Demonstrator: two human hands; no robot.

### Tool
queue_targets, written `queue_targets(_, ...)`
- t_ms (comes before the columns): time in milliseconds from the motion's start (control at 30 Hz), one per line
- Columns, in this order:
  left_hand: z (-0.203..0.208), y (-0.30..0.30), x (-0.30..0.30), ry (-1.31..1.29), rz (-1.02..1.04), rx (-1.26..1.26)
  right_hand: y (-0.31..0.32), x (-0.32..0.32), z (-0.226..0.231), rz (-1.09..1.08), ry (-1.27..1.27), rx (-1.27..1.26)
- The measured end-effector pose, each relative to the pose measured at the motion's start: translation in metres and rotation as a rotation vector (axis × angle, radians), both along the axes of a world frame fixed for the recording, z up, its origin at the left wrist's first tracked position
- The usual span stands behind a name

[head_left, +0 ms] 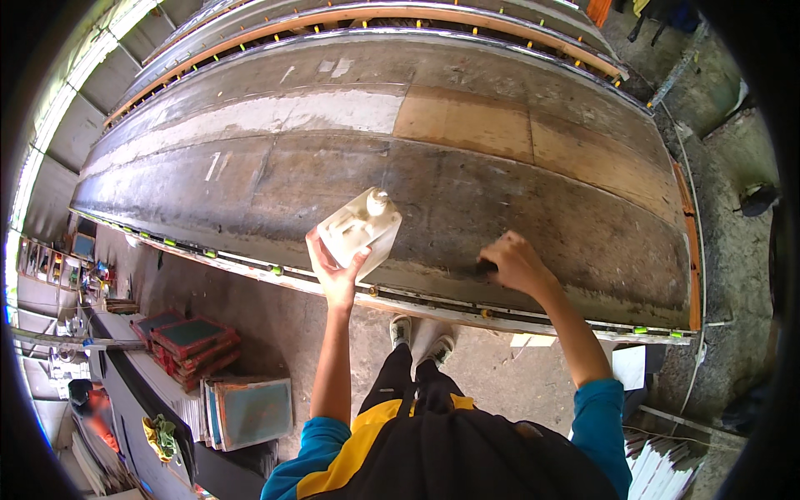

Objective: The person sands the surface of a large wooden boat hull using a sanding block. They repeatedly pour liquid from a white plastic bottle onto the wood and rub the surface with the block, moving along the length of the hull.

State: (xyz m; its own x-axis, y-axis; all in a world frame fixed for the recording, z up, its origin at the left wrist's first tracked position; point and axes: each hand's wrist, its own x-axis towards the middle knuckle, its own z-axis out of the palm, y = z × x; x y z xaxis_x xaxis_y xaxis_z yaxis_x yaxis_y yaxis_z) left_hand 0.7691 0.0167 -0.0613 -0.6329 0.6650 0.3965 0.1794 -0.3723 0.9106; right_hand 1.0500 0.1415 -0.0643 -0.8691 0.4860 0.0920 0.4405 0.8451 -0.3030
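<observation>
A pale, translucent square-sided plastic jug (364,236) is tilted in my left hand (332,271), above the near edge of a long worn table (467,179). Fingers and thumb wrap around its lower part. At its upper corner is a light-coloured neck or cap (377,200). To the right, my right hand (518,262) is closed over the tabletop, slightly smeared by motion. A small dark thing (486,267) shows at its fingers, its kind too unclear to name. Whether that hand touches the table cannot be seen.
Yellow-green clips line the table's near rail (275,270). Another long table (358,15) lies beyond. Framed screens (193,337) are stacked at left, with more frames (250,412) leaning nearby. A person in orange (102,425) is at far left. White sheets (658,467) stand at lower right.
</observation>
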Motion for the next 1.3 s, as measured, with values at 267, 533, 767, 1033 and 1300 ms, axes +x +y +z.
queue_targets(267,-0.007,0.001,0.012,0.033,0.007,0.007,0.005,0.025,-0.017,-0.132,0.066,0.137)
queue_targets(533,0.002,0.000,0.022,0.041,0.004,0.019,0.020,0.034,-0.001,-0.212,0.081,0.115)
queue_targets(767,0.004,-0.005,0.020,0.009,-0.018,-0.006,-0.004,0.038,-0.012,-0.179,-0.036,0.075)
queue_targets(1033,0.002,0.006,0.002,-0.041,0.033,-0.005,0.046,-0.027,0.014,-0.453,0.090,-0.272)
queue_targets(1300,0.003,0.033,-0.012,-0.075,-0.038,-0.052,0.144,-0.015,-0.031,-0.653,0.151,-0.158)
